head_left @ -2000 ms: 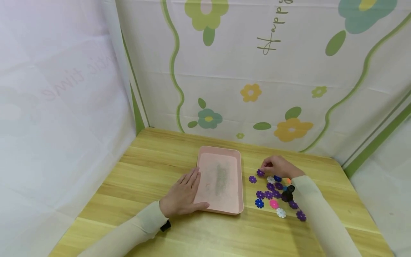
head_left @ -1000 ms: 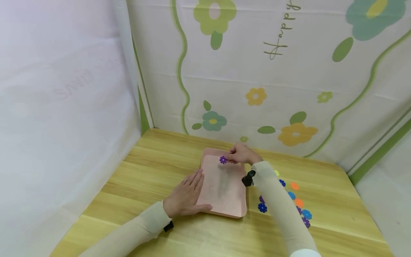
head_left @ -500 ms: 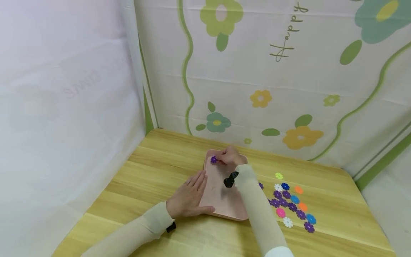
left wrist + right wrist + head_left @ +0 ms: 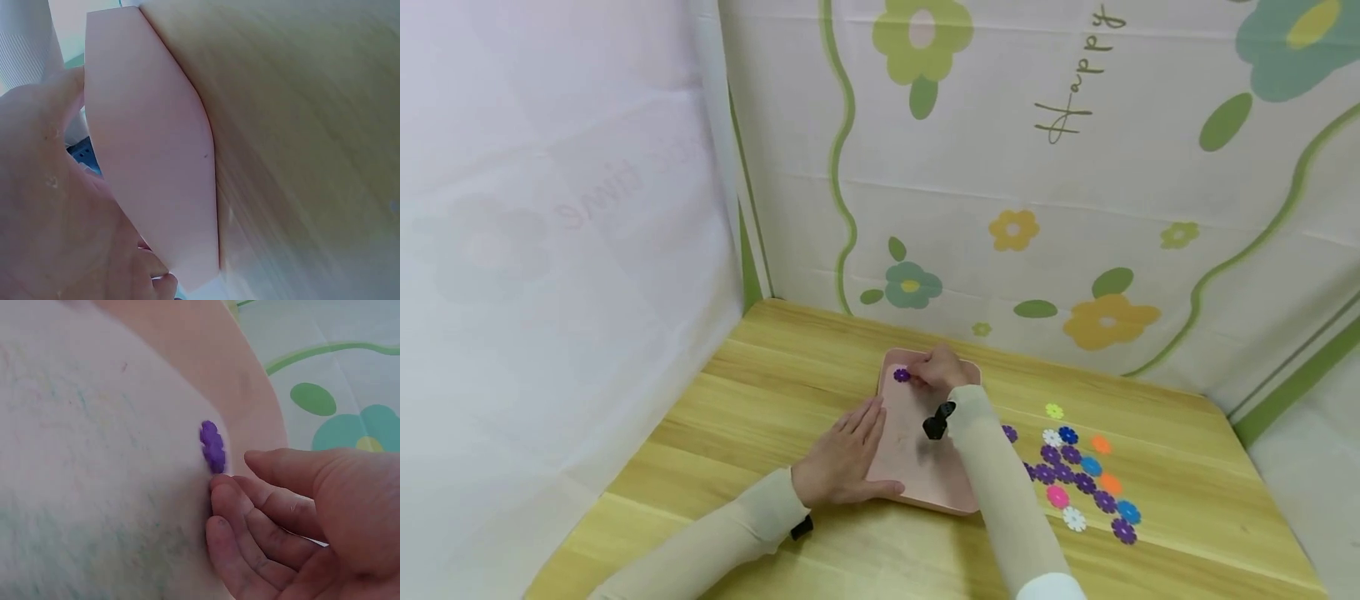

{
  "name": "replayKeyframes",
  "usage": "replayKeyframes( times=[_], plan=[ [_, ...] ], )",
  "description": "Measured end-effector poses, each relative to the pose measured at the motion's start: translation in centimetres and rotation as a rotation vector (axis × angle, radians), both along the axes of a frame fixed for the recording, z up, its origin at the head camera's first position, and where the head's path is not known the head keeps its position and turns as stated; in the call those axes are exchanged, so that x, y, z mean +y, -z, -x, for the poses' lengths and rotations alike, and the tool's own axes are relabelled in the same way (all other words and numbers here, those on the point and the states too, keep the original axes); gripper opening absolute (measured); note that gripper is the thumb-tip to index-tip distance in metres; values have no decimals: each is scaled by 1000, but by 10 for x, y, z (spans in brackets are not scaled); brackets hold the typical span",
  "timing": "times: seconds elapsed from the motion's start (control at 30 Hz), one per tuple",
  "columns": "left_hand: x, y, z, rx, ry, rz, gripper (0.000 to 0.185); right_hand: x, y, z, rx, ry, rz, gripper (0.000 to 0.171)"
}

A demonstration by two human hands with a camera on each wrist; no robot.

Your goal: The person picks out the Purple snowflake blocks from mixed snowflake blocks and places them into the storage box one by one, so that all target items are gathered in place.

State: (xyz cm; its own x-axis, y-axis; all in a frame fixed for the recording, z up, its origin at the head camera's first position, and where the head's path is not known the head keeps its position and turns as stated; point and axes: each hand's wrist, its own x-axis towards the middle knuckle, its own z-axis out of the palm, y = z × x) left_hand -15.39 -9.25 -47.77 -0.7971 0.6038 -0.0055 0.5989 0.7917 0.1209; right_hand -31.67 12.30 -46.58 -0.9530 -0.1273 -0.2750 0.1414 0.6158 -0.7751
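A purple flower-shaped snowflake disc (image 4: pixel 901 376) lies in the far left corner of a shallow pink tray (image 4: pixel 917 467). In the right wrist view the disc (image 4: pixel 213 449) rests on the tray floor by the wall. My right hand (image 4: pixel 940 368) is over the tray's far end. Its fingertips (image 4: pixel 224 484) are right at the disc's near edge, and the thumb stands apart from them, pinching nothing. My left hand (image 4: pixel 842 458) rests against the tray's left side, fingers straight and thumb along the near rim. The left wrist view shows the tray's outer wall (image 4: pixel 150 137) beside that hand.
Right of the tray, many loose snowflake discs lie on the wooden table (image 4: pixel 1195 475): purple ones (image 4: pixel 1063 472), a pink one (image 4: pixel 1057 497), white, blue, orange and a yellow-green one (image 4: pixel 1055 411). My right forearm (image 4: pixel 1007 492) crosses the tray's near right corner. A flower-printed curtain (image 4: pixel 962 167) stands behind.
My right hand picked a purple disc from the scattered ones, carried it left to the tray's far corner, laid it flat and let it go. The left hand stayed on the tray.
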Motion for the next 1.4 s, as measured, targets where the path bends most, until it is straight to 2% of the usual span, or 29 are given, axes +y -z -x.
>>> replayKeyframes(
  times=[0.13,0.23,0.33,0.47,0.67,0.87,1.1,1.4],
  plan=[
    [1,0,1,-13,-3,-5,113,11,-12,-1,58,-50,-119,38],
    [1,-1,1,-30,-8,-6,114,25,-24,-4,98,-96,-149,43],
    [1,-1,2,-44,-12,-5,114,43,-38,-9,129,-150,-167,36],
    [1,-3,2,-48,-14,3,115,68,-52,-18,172,-213,-243,28],
    [1,-3,1,-31,2,-16,114,107,-66,-37,213,-249,-313,21],
    [2,-7,-1,-34,6,-2,113,144,-58,-60,222,-259,-333,22],
    [3,-5,-3,-38,4,-8,112,169,-38,-86,210,-251,-328,26],
    [2,-4,-2,-31,11,-3,112,173,-6,-99,228,-211,-301,23]
  ],
)
